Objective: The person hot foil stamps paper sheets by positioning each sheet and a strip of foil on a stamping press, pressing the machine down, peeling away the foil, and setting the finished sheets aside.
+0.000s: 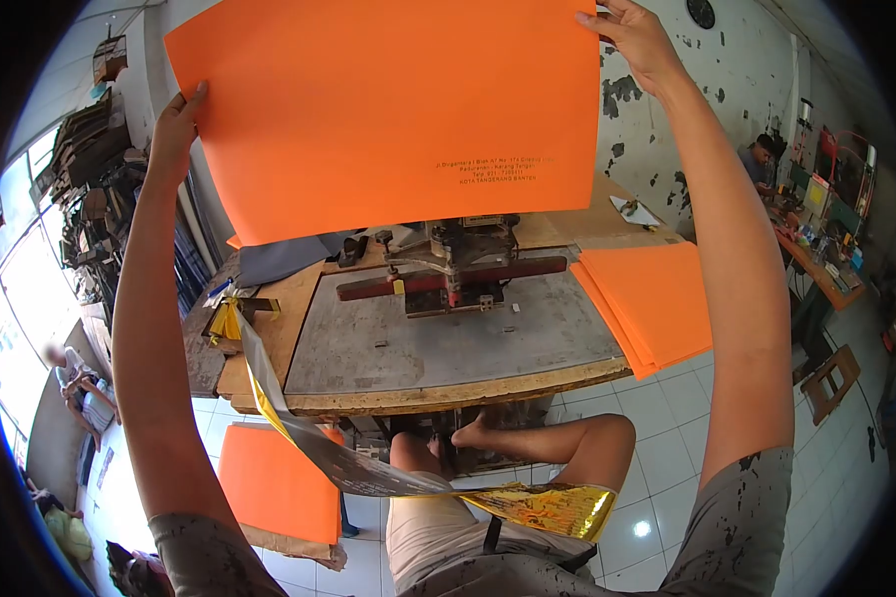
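Observation:
A large orange paper sheet (388, 109) is held up in front of me, with several lines of small dark print near its lower right. My left hand (181, 124) grips its left edge, thumb on the near face. My right hand (635, 42) pinches the upper right edge. Below and behind the sheet stands a press (458, 254) with a dark red bar over a grey metal bed (428, 343). A strip of gold foil (558, 509) runs from the table's left side down across my lap, its silvery side partly turned up.
Orange sheets (652, 303) lie stacked at the table's right edge, overhanging it. Another orange stack (277, 483) sits low on the left. A wooden stool (831, 385) stands at right. Other people are at the far right bench and seated at left.

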The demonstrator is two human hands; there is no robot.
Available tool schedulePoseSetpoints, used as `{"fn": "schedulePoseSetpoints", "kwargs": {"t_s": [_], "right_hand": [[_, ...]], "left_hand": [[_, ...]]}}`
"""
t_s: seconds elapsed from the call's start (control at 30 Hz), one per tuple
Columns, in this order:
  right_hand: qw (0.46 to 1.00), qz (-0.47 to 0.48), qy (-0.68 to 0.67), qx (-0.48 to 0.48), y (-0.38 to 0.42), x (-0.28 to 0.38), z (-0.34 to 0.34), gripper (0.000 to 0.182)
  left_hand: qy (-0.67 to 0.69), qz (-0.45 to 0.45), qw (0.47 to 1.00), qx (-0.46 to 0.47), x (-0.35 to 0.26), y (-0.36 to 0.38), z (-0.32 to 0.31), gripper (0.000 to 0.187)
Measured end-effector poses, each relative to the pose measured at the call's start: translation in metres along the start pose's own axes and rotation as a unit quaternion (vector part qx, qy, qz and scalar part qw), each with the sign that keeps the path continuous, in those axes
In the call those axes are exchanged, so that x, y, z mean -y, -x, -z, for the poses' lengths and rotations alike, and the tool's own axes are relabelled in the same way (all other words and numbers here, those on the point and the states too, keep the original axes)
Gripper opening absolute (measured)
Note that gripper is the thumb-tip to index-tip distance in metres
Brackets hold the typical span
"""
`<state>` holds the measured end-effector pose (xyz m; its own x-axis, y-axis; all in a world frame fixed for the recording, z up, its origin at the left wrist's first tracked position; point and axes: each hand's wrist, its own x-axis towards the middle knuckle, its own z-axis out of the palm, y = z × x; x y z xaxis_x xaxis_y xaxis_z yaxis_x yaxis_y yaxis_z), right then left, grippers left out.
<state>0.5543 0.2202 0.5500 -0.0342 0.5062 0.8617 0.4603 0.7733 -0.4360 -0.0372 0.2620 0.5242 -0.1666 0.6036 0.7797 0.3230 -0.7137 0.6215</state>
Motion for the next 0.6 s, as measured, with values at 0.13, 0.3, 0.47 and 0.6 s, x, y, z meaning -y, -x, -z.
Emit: {"fn": "schedulePoseSetpoints", "kwargs": {"t_s": [0.13, 0.3, 0.47, 0.6], "right_hand": [[1.0, 0.016, 0.0, 0.0, -0.003, -0.002, 0.004, 0.051], [0.999, 0.018, -0.036, 0.007, -0.016, -0.012, 0.011, 0.051], [1.0, -0.008, -0.019, 0.016, -0.019, -0.011, 0.024, 0.051], [0.999, -0.001, -0.036, 0.012, -0.013, -0.007, 0.029, 0.052]], "left_hand": [[-0.011, -0.003, 1.0, -0.004, -0.005, -0.009, -0.002, 0.055], [-0.008, -0.013, 1.0, -0.004, -0.003, -0.021, -0.006, 0.055], [-0.013, -0.023, 1.0, 0.002, -0.004, -0.026, -0.012, 0.056], [-0.008, -0.024, 1.0, 0.012, -0.005, -0.026, -0.02, 0.055]]}}
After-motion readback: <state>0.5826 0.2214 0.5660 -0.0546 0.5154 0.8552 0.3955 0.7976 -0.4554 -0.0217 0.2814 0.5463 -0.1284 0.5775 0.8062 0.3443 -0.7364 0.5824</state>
